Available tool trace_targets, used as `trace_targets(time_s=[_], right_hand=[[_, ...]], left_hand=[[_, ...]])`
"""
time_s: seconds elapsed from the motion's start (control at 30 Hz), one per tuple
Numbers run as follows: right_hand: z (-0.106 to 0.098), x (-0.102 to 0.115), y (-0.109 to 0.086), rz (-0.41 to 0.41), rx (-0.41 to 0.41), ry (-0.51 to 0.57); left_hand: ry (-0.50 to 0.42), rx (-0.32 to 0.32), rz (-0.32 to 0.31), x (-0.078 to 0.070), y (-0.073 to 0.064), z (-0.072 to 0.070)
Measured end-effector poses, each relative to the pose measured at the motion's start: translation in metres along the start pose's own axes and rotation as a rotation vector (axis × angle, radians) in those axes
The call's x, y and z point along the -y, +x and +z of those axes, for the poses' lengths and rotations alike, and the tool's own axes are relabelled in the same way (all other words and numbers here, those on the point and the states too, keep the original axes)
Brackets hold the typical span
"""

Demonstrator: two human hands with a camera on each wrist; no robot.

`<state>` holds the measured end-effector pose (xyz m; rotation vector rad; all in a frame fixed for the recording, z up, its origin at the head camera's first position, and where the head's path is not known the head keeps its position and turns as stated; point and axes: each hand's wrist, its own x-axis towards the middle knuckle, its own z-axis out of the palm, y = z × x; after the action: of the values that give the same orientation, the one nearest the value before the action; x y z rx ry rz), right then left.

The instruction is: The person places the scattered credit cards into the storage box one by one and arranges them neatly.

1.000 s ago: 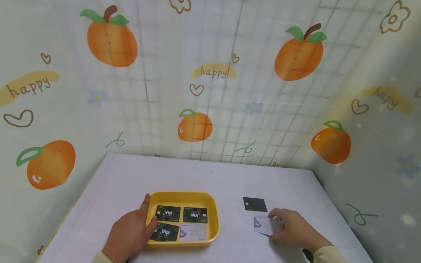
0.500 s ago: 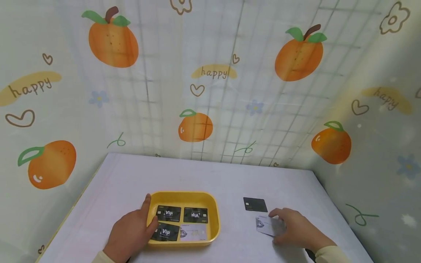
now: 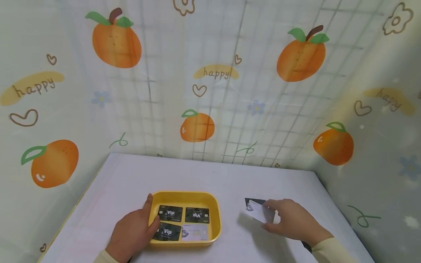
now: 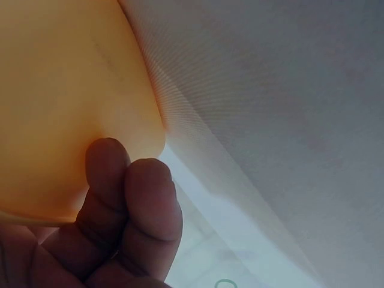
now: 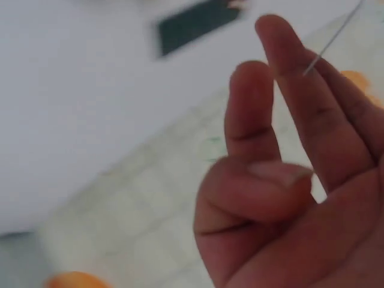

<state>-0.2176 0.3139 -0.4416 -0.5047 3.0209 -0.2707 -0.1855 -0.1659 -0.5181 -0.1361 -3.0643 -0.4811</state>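
Note:
My left hand [image 3: 133,230] grips the left side of a yellow tray [image 3: 187,197], its thumb over the rim; in the left wrist view two curled fingers lie against the tray's outside [image 4: 54,90]. Inside lie three black Vip cards, at back left [image 3: 170,213], back right [image 3: 197,215] and front left [image 3: 171,232], and a silver card [image 3: 194,232] at front right. To the right, my right hand [image 3: 292,221] pinches a silver-white card [image 3: 260,212], tilted above the table. The right wrist view shows only that card's thin edge [image 5: 333,42].
A black card [image 3: 254,199] lies on the white table [image 3: 197,173], partly hidden behind the held card; the right wrist view also catches a dark card [image 5: 198,27], blurred. A curtain [image 3: 158,73] printed with oranges stands behind and on both sides of the table.
My right hand has raised the silver-white card off the table and moved it slightly left and away, so it now overlaps the black card in view. The left hand and tray stay put.

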Motion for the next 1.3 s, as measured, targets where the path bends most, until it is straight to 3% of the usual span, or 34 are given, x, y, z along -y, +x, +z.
trace_targets(time_s=[0.17,0.3,0.4,0.77,1.1,1.3], right_hand=[[-0.022,0.053,0.021,-0.139,-0.048,-0.071],[-0.025,0.095,0.041,-0.284,-0.046,-0.137],[-0.021,0.121,0.057,-0.381,-0.021,-0.176],[0.016,0.197,0.108,-0.567,0.065,-0.373],[0.043,0.246,0.130,-0.725,0.054,-0.486],[0.059,0.255,0.140,-0.721,0.103,-0.465]], left_hand=[[-0.004,0.008,-0.013,0.002,0.002,0.003],[-0.008,0.005,-0.017,0.000,0.004,0.003],[-0.011,-0.010,-0.003,-0.001,0.005,0.002],[-0.033,-0.059,0.008,-0.002,0.000,-0.003],[-0.037,-0.112,0.038,0.006,0.003,0.006],[-0.047,-0.106,0.047,0.006,0.002,0.003]])
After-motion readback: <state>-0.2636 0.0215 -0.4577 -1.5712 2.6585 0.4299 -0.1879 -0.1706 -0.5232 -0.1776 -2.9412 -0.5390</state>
